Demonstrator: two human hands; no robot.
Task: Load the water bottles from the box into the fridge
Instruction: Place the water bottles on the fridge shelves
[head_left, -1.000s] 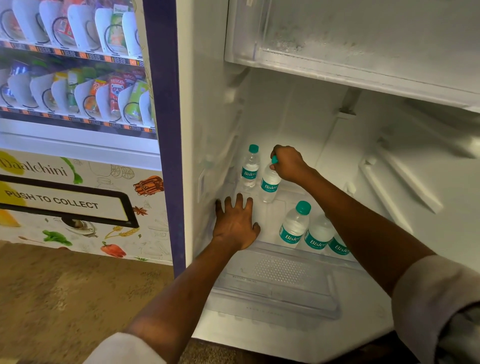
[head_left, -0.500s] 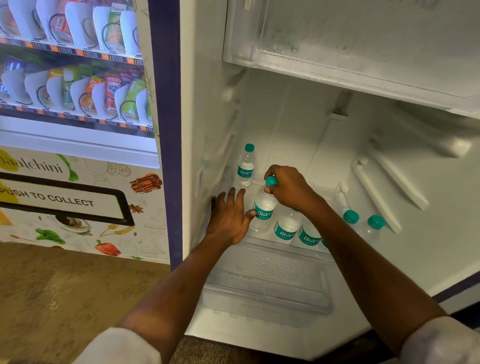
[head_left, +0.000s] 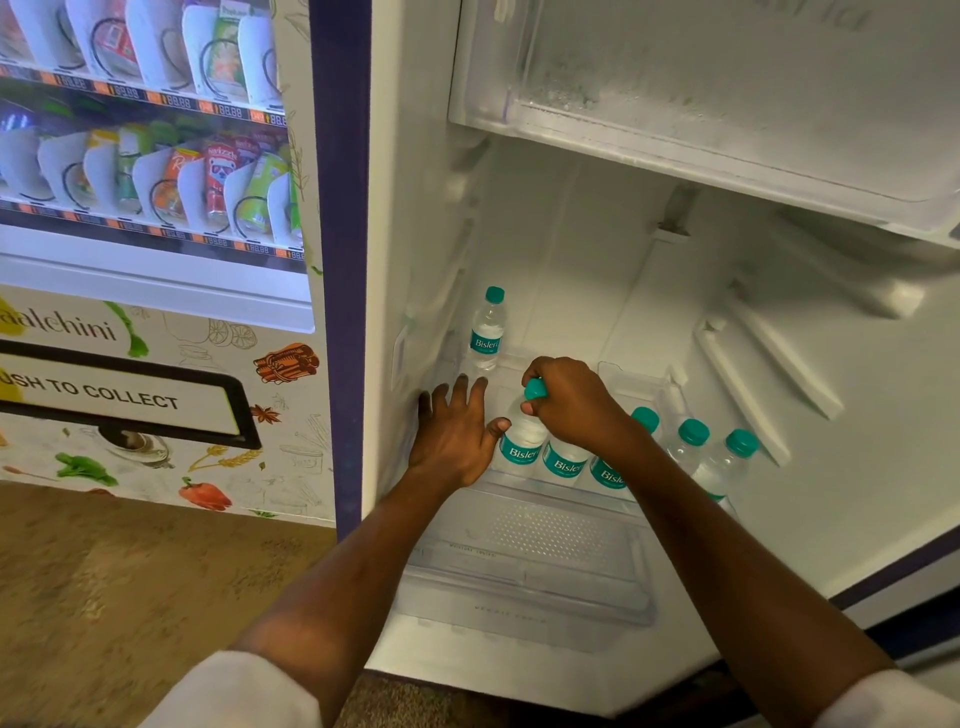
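The open white fridge holds small clear water bottles with teal caps and teal labels. My right hand grips the neck and cap of one bottle, standing at the left end of a front row on the lower glass shelf. Several more bottles stand in that row to the right, partly hidden by my right forearm. One lone bottle stands at the back left. My left hand lies flat on the shelf, fingers spread, thumb touching the held bottle's label. The box is out of view.
A clear crisper drawer lid sits below the shelf. The freezer compartment hangs overhead. A snack vending machine stands to the left of the fridge. Brown carpet covers the floor.
My right hand has brought the gripped bottle from the back, beside the lone bottle, forward to the left end of the front row. My left hand stayed flat on the shelf.
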